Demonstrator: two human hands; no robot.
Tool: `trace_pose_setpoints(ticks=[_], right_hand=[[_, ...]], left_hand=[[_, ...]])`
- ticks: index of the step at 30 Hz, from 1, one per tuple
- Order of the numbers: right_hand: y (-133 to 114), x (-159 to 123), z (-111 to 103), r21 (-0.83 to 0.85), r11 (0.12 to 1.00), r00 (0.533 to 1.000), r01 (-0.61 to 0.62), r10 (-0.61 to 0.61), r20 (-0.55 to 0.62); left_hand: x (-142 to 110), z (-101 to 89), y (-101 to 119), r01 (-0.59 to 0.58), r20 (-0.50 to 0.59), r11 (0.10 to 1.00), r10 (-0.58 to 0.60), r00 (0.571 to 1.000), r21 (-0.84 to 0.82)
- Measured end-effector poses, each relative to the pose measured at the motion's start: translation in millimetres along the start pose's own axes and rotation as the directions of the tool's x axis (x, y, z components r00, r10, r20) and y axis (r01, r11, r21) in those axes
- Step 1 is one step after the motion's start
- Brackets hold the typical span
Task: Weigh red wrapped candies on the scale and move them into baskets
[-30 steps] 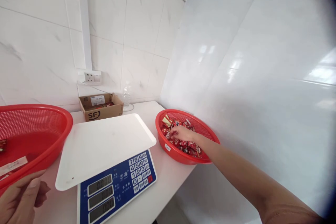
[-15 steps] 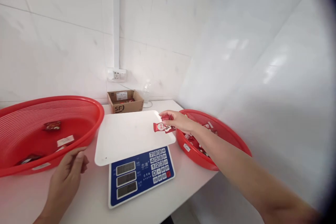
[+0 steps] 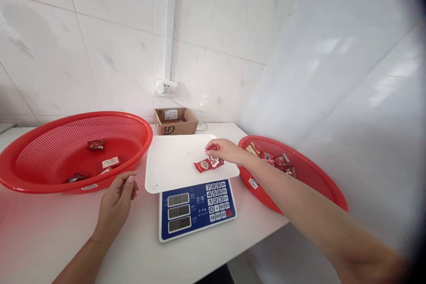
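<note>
My right hand [image 3: 226,151] is over the right side of the white weighing pan [image 3: 176,155], its fingers pinched on a small red snack packet [image 3: 214,147]. Just below the fingertips, another red snack packet [image 3: 203,165] with a pale round label lies on the pan. A darker wrapper with white lettering lies against it, partly hidden by the hand. In front of the pan, the scale's blue panel [image 3: 199,208] has lit digits and a keypad. My left hand [image 3: 116,199] hovers by the left basket's front rim, fingers curled in and thumb against them, with nothing visible in it.
A large red basket [image 3: 133,159] at the left holds a few packets and a paper slip. At the right, another red basket [image 3: 319,195] contains several wrapped snacks. Behind the pan stand a cardboard box [image 3: 178,129] and a clear bottle [image 3: 201,108] near the wall.
The view has turned left, so everything appears further right. The packets under my right hand have come down onto the pan. My left hand remains closed near the left basket.
</note>
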State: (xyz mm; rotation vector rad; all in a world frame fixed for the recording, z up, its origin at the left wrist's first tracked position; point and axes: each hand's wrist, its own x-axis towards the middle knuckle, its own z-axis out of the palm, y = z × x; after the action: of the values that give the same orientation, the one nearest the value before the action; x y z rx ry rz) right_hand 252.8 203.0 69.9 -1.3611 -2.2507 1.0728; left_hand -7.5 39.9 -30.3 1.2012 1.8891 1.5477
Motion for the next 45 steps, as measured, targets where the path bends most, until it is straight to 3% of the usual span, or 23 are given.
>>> trace_pose_setpoints(ticks=[4, 8, 13, 16, 21, 25, 33, 36, 40, 42, 45], right_hand=[[5.2, -1.1, -3.0, 0.112, 0.993, 0.999, -0.044, 0.046, -0.014], [5.1, 2.6, -2.7, 0.239, 0.97, 0.997, -0.052, 0.039, 0.059], [2.7, 2.6, -3.5, -0.05, 0.994, 0.995, -0.097, 0.096, -0.033], [4.6, -1.8, -2.3, -0.168, 0.979, 0.993, -0.116, 0.113, -0.032], [13.4, -4.6, 6.4, -0.511, 0.859, 1.0, 0.019, -0.013, 0.015], [14.2, -2.9, 9.6, -0.483, 0.86, 0.986, 0.166, -0.139, 0.092], [6.9, -12.0, -3.0, -0.37, 0.927, 0.997, 0.064, -0.044, 0.064], [21.5, -6.8, -23.8, -0.358, 0.933, 0.992, -0.038, -0.008, -0.126], [63.8, -1.9, -64.7, -0.429, 0.866, 0.896, -0.257, 0.048, -0.441], [87.9, -6.5, -79.0, -0.428, 0.835, 0.877, -0.345, 0.123, -0.465], [118.0, -16.6, -83.4, -0.428, 0.825, 0.903, -0.369, 0.21, -0.374]], left_hand=[[0.7, 0.5, -3.8, 0.002, 0.011, 1.0, -0.002, 1.0, -0.011], [1.3, 0.7, -5.2, -0.005, 0.009, 1.0, 0.005, 1.0, -0.018], [0.7, -0.2, -4.7, -0.001, 0.012, 1.0, 0.001, 1.0, -0.004], [0.6, 0.0, -5.2, -0.003, 0.013, 1.0, 0.003, 1.0, -0.018], [-0.3, 1.7, -4.2, -0.008, 0.031, 1.0, 0.009, 0.999, -0.021], [-0.1, 1.5, -4.0, -0.005, 0.039, 1.0, 0.005, 0.999, 0.009], [1.5, 1.9, -6.3, -0.011, 0.024, 1.0, 0.01, 1.0, 0.021], [1.1, 1.5, -5.4, -0.016, 0.028, 0.999, 0.015, 0.999, 0.047], [1.6, 0.7, -4.7, 0.006, 0.021, 0.995, -0.008, 1.0, 0.104], [2.3, 1.1, -5.6, 0.015, 0.021, 0.992, -0.018, 1.0, 0.123], [3.6, 2.4, -9.6, 0.007, 0.023, 0.99, -0.011, 1.0, 0.143]])
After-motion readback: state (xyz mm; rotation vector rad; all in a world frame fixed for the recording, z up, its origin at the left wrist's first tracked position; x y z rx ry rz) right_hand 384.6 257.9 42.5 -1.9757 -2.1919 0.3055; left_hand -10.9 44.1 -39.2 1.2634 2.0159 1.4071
